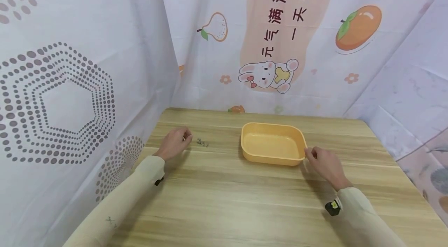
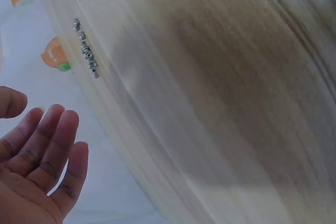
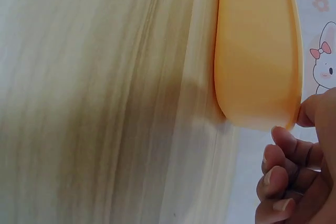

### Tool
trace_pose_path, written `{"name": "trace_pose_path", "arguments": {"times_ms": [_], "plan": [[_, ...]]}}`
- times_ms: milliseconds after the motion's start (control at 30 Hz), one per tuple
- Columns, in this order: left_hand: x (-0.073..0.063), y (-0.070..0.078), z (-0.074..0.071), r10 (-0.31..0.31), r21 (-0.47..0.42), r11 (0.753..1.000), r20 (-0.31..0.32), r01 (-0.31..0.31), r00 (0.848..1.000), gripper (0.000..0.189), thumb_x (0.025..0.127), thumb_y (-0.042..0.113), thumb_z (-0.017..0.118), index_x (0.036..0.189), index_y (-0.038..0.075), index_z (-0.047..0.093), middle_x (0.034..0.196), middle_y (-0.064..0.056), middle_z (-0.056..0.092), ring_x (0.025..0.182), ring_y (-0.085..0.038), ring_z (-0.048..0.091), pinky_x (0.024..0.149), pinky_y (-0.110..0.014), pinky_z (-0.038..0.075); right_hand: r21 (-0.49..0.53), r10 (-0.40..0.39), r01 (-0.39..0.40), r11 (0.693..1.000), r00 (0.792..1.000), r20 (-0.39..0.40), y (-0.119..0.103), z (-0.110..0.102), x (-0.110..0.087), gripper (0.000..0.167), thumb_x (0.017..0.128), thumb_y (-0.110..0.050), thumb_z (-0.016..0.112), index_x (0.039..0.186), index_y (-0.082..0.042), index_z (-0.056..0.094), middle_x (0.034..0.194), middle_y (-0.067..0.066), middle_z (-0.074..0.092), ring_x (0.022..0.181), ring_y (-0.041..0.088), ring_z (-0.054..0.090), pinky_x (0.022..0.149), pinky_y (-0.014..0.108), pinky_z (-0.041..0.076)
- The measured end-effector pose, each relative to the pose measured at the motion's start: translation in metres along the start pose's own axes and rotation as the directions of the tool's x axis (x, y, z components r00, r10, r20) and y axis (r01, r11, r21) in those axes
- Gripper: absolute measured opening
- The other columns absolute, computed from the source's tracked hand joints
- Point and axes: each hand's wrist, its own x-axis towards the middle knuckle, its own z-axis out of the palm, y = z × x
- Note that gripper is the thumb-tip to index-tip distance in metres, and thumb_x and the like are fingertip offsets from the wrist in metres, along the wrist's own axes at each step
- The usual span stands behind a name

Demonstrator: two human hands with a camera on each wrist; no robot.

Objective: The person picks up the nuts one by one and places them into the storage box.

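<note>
An orange-yellow rectangular plastic tray (image 1: 273,159) with rounded corners sits on the wooden table. My right hand (image 1: 325,164) pinches its right end at the rim between thumb and index finger. The right wrist view shows the tray's side wall (image 3: 257,51), with the other fingers (image 3: 275,177) loosely curled below the pinch. Left of the tray lies a small cluster of silvery metal pieces (image 1: 201,142), too small to name surely. Just left of them hovers my left hand (image 1: 176,142), fingers relaxed and holding nothing. In the left wrist view these pieces (image 2: 87,52) form a loose row.
The wood-grain table (image 1: 224,204) reaches back to a white printed curtain (image 1: 210,72) with fruit and a rabbit. Another white curtain (image 1: 70,99) hangs close along the left edge. A pale cloth (image 1: 413,95) borders the right side.
</note>
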Motion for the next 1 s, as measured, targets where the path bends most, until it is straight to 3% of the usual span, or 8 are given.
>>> {"name": "trace_pose_path", "arguments": {"times_ms": [200,400,1000], "plan": [[0.005,-0.005,0.011,-0.019,0.003,1.0,0.046,0.019,0.999,0.009,0.1,0.017,0.066,0.101,0.009,0.069,0.089,-0.001,0.069,0.078,-0.017,0.063,0.071,-0.038,0.054,0.06,0.0,0.0,0.998,1.0,0.011,0.001,0.001,0.001,0.047,0.108,-0.043,0.047,0.072,-0.014,0.057,0.063,0.0,0.049,0.059,0.019,0.046,0.057,0.034,0.036],[0.01,-0.01,0.021,-0.05,0.003,0.999,0.082,0.05,0.995,0.009,0.098,0.015,0.069,0.102,0.007,0.07,0.09,-0.002,0.069,0.081,-0.017,0.064,0.075,-0.037,0.055,0.142,0.015,-0.024,0.99,0.998,0.061,0.0,0.007,0.002,0.046,0.11,-0.038,0.04,0.083,-0.009,0.063,0.069,0.002,0.053,0.065,0.02,0.048,0.06,0.035,0.038],[0.026,-0.014,0.037,-0.105,0.043,0.994,0.15,0.1,0.983,0.015,0.095,0.022,0.076,0.097,0.008,0.071,0.088,-0.001,0.067,0.079,-0.017,0.061,0.074,-0.037,0.053,0.204,0.035,-0.049,0.978,0.997,0.07,-0.001,0.013,0.007,0.041,0.109,-0.032,0.041,0.08,-0.009,0.06,0.072,0.003,0.053,0.068,0.02,0.047,0.063,0.035,0.039]]}}
